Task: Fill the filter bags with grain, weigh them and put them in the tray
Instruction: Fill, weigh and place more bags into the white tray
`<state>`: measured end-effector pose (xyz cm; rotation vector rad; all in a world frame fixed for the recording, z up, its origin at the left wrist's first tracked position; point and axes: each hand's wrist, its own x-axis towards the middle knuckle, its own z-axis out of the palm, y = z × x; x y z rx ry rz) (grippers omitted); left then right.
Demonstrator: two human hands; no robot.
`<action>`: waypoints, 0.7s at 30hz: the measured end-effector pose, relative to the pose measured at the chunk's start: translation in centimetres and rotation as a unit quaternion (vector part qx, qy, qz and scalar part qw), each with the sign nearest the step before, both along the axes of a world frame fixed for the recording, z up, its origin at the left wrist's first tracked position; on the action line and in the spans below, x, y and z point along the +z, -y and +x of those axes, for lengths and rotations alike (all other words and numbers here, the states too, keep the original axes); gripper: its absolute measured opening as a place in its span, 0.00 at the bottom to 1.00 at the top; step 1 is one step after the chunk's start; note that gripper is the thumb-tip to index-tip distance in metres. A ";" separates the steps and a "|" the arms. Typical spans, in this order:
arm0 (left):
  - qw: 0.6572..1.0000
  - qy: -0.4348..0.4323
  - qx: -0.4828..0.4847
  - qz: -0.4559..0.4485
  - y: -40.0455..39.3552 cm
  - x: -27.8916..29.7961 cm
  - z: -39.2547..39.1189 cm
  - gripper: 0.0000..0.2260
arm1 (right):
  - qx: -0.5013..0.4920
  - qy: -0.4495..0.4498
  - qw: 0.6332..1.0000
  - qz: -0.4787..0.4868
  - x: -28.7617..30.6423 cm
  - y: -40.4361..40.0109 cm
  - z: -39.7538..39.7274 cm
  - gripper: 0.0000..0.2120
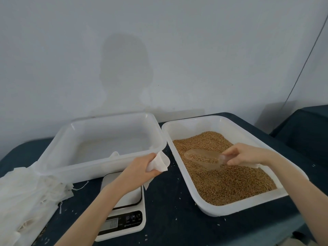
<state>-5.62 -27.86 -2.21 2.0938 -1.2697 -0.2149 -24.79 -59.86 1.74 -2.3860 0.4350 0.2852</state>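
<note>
While bag (159, 163) pinched in left fingers (150, 159) — scoop (204, 159) gripped right.

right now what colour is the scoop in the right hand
Clear, see-through plastic scoop, grain showing through it; head view.

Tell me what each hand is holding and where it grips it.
The left hand grips a white filter bag around its middle. The right hand pinches the handle end of a clear scoop lying in the grain.
</note>
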 end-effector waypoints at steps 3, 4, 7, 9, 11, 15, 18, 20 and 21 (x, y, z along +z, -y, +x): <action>1.000 -0.006 0.001 -0.001 0.1 0.0 0.0 0.08 | 0.003 0.033 0.999 0.001 1.1 -0.6 0.4 0.13; 1.000 -0.006 0.001 0.003 0.1 0.0 0.0 0.08 | 0.007 0.044 0.999 0.006 1.5 -0.8 0.5 0.13; 1.000 -0.007 0.001 0.012 0.3 0.2 0.0 0.09 | 0.024 0.066 0.997 0.028 2.5 -1.8 1.0 0.14; 1.000 -0.009 -0.002 0.018 0.4 0.4 0.0 0.10 | 0.042 0.071 0.996 0.040 3.0 -2.7 1.6 0.15; 1.000 -0.013 -0.008 0.022 0.3 0.6 0.0 0.11 | 0.068 0.069 0.994 0.045 3.4 -3.5 2.1 0.16; 0.999 -0.019 -0.017 0.022 0.0 1.1 -0.1 0.11 | 0.099 0.056 0.993 0.030 4.2 -4.6 2.9 0.19; 0.999 -0.003 -0.022 0.032 -0.2 1.5 -0.3 0.11 | 0.107 0.053 0.993 0.020 4.6 -5.2 3.3 0.19; 0.999 0.004 -0.025 0.037 -0.3 1.7 -0.4 0.10 | 0.110 0.051 0.993 0.014 4.8 -5.7 3.6 0.19; 0.999 0.008 -0.026 0.041 -0.4 1.7 -0.5 0.09 | 0.110 0.052 0.993 0.011 4.9 -5.9 3.7 0.19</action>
